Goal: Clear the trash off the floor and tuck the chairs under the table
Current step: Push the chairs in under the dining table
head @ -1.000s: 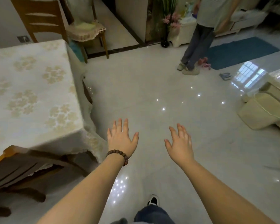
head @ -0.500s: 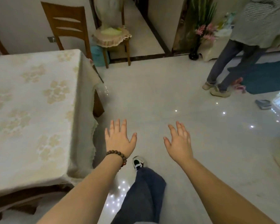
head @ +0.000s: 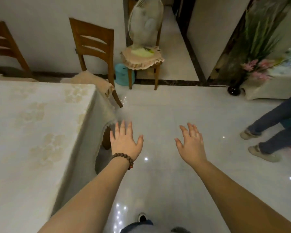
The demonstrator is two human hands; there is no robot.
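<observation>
Glossy tiled floor (head: 158, 115) is crossed with left hand (head: 126, 142) and right hand (head: 191, 143) spread empty; the wooden chair (head: 95, 47) could be clipped at the counter (head: 32, 123) corner.

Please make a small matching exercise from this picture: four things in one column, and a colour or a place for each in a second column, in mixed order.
1. fan
2. bin
3. bracelet
4. flowers

a. pink
b. on the left wrist
c. on the cushioned chair
d. turquoise, on the floor

Pairs: 1-c, 2-d, 3-b, 4-a
</observation>
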